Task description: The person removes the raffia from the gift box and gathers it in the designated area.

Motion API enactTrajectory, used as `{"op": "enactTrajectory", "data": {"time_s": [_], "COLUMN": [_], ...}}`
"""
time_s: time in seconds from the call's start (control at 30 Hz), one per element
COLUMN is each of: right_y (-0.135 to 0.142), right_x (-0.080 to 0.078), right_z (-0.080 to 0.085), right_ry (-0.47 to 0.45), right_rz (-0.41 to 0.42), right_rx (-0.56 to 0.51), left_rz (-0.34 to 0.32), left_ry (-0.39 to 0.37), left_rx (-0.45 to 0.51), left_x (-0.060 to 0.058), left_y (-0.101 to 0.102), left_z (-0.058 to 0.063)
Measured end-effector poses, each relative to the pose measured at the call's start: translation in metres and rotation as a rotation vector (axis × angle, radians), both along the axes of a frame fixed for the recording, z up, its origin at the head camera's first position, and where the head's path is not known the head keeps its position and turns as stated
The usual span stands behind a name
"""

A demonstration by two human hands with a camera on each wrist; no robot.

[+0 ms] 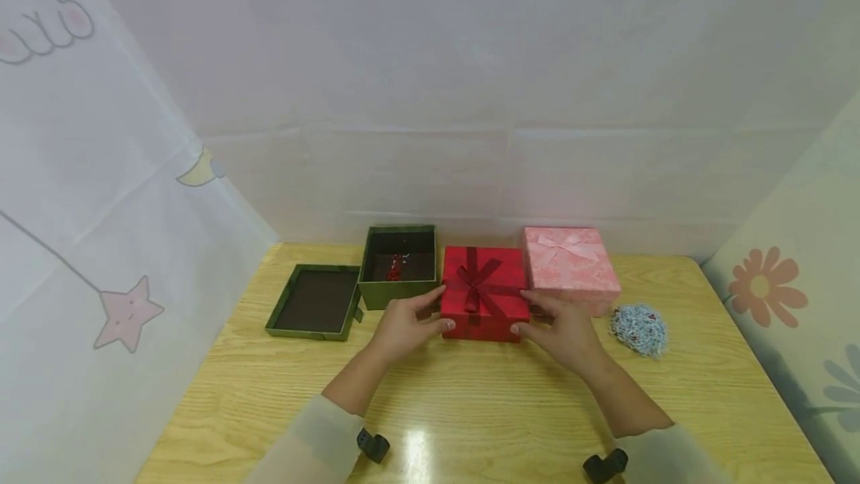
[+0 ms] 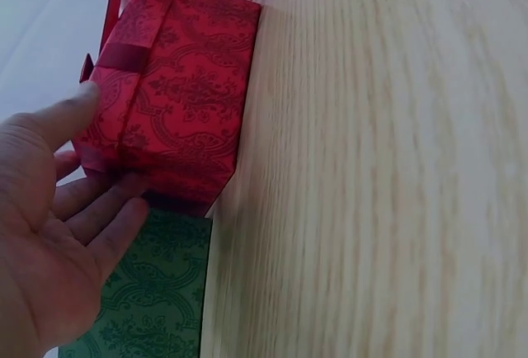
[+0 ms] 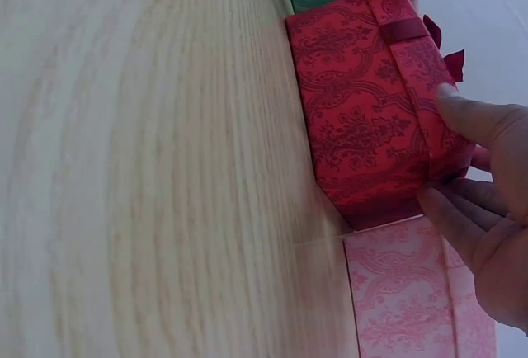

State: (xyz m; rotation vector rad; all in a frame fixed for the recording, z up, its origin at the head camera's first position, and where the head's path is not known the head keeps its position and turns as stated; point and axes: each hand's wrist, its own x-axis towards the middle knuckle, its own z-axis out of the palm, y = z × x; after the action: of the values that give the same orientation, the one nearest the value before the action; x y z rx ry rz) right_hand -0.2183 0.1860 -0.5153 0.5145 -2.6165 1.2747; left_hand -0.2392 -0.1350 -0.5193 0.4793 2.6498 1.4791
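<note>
A red gift box with a dark red ribbon and bow on its lid sits on the table, lid on. My left hand holds its left side, thumb near the front corner and fingers along the side. On the opposite side my right hand grips it in much the same way. In the left wrist view, the left thumb touches the lid edge and the fingers lie against the box's side wall. The right wrist view has the right thumb at the lid edge. The box's back is hidden.
Left of the red box stands an open green box with red bits inside, beside its upturned green lid. A closed pink gift box with a bow adjoins on the right. Pale blue shredded filler lies right of it. White cloth hangs behind the table.
</note>
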Motion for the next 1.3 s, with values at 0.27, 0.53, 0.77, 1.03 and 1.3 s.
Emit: {"op": "enactTrajectory", "data": {"time_s": [0.27, 0.53, 0.77, 1.03, 1.3], "right_y": [-0.002, -0.003, -0.004, -0.004, -0.004], "right_x": [0.0, -0.001, -0.001, -0.002, 0.002], "right_z": [-0.002, 0.001, 0.005, 0.012, 0.023], "right_ry": [0.038, 0.054, 0.059, 0.075, 0.053], "right_rz": [-0.037, -0.042, -0.036, -0.011, -0.025], "right_rx": [0.037, 0.047, 0.023, -0.046, -0.09], "left_rz": [0.032, 0.056, 0.066, 0.071, 0.097], "left_ry": [0.082, 0.086, 0.077, 0.083, 0.112], "left_rx": [-0.032, -0.032, -0.038, -0.069, -0.032], "left_x": [0.0, 0.001, 0.002, 0.001, 0.001], "left_y": [0.003, 0.005, 0.005, 0.004, 0.003], "left_z": [-0.003, -0.003, 0.003, 0.017, 0.028]}}
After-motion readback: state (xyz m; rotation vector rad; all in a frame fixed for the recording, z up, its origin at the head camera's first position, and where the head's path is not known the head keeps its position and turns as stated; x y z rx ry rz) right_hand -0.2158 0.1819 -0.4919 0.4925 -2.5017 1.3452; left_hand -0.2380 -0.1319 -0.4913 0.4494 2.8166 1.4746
